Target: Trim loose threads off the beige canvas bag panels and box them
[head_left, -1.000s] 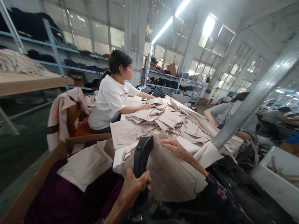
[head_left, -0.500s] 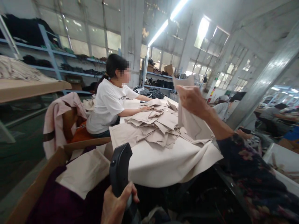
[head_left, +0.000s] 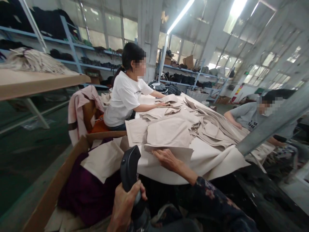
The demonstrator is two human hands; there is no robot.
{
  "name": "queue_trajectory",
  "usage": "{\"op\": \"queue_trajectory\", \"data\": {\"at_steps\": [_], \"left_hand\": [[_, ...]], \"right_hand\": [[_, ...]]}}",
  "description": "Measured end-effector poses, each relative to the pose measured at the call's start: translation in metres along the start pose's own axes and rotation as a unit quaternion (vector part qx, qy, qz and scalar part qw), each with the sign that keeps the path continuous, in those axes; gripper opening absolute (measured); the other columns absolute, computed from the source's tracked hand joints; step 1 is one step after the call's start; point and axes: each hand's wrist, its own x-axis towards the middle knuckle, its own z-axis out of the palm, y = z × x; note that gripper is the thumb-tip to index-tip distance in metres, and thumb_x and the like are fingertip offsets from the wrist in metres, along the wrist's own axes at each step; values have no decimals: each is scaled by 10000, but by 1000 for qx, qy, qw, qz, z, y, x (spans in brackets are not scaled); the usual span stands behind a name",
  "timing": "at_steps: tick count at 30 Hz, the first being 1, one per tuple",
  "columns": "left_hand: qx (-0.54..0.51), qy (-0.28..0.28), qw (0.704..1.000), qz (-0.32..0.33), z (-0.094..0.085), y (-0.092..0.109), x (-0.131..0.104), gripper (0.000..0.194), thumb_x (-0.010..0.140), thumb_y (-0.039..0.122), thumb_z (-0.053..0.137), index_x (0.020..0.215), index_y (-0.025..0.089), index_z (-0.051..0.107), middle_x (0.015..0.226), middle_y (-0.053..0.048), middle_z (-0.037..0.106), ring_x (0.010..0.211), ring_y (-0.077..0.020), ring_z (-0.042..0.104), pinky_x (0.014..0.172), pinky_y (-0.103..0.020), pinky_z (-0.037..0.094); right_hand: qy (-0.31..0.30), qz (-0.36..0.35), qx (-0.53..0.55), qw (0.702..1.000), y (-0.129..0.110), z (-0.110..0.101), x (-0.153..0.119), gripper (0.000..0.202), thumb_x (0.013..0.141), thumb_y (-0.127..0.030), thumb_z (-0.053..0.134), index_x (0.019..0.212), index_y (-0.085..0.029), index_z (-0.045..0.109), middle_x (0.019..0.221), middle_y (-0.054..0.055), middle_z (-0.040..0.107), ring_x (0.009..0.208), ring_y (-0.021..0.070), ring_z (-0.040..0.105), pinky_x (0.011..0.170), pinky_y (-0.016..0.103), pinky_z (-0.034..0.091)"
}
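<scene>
Left hand (head_left: 126, 199): wrapped round a black handle (head_left: 130, 166), its base lost in shadow. Right hand (head_left: 167, 160): fingers at the near edge of a beige fabric piece (head_left: 169, 132), pinching or loose, cannot tell. Piece: atop a pile on the table (head_left: 161, 172), best smoothed flat, edge uncreased; underlayers hidden.

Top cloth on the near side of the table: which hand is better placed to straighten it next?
Probably the right. The right hand has its fingers at the near edge of the cloth, while the left hand is wrapped around a black handle.
</scene>
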Motion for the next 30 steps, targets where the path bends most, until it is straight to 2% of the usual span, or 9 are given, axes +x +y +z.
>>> {"op": "queue_trajectory", "data": {"at_steps": [6,9,11,13,16,20,22,25,30], "left_hand": [[0,-24,999,-26,3,-10,6,286,619,399,659,547,135,577,407,-40,576,385,-158,539,426,-246,424],[-2,-35,999,-35,3,-12,8,290,640,405,650,564,136,574,416,-35,580,390,-156,543,429,-244,424],[8,-45,998,-36,5,-13,8,306,662,418,636,564,137,568,417,-34,577,392,-153,544,430,-242,422],[29,-60,997,-37,8,-12,8,328,684,435,618,558,136,564,418,-37,576,391,-149,542,430,-240,421],[51,-88,994,-41,18,-11,11,338,699,441,600,556,137,562,410,-35,570,379,-144,536,422,-236,417],[58,-113,991,-33,34,-10,21,319,691,412,603,540,135,555,402,-31,556,370,-144,527,409,-233,405],[62,-114,991,-33,38,-9,26,322,702,408,593,542,131,563,407,-36,561,378,-146,530,416,-234,403],[54,-58,997,-17,34,-4,27,330,703,426,599,549,135,572,426,-40,580,400,-142,531,441,-233,406],[49,20,998,-15,13,1,19,298,672,404,626,554,134,581,450,-43,592,420,-148,532,447,-239,405]], "right_hand": [[33,-3,40,999,0,-2,-17,171,900,-146,409,901,-160,579,842,65,567,787,172,501,648,262,405],[152,84,65,983,5,-2,-21,256,904,-127,381,1094,-130,553,963,105,562,939,201,477,807,311,405],[187,153,70,968,15,-1,-19,324,886,-110,400,1192,-113,509,1067,139,540,1051,237,431,900,371,359],[164,183,80,966,28,1,-14,286,866,-101,436,1119,-125,567,1030,129,557,1021,240,450,884,374,360],[126,176,103,971,41,5,-9,205,857,-81,452,856,-154,644,812,60,573,804,172,511,735,276,401],[121,168,110,972,42,2,-10,232,891,-102,421,833,-163,636,760,28,547,725,134,505,664,226,393],[121,173,107,972,36,-2,-12,229,901,-117,414,837,-157,631,767,39,542,736,145,499,661,236,396],[105,155,71,980,15,-1,-8,187,876,-100,440,875,-131,624,833,93,554,806,204,486,669,289,412],[54,102,15,993,-49,16,3,275,817,-34,444,1068,-37,555,938,181,551,816,262,481,647,365,456]]}}
